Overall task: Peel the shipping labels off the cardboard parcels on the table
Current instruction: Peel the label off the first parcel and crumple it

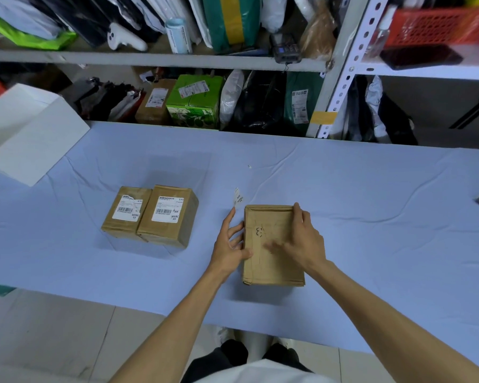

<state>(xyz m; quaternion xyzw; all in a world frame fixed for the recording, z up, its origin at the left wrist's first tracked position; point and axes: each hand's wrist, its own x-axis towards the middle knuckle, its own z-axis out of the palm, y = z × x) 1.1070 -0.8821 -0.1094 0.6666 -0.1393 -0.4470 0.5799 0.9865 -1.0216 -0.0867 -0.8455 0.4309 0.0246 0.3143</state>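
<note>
The left hand (230,244) is spread wide, its thumb against the left side of the parcel (271,268). A label scrap (238,198) stands at its index fingertip. The right hand (302,239) lies flat and open on that parcel's bare top. Well left of the left hand sit two touching parcels (150,217), their labels (168,208) still on.

Even overhead light, soft parcel shadows, fisheye-bent edges, blurred right hand (302,239)

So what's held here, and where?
A torn label scrap, by its lower end, on the index fingertip of the left hand. The right hand only presses the parcel on top.
</note>
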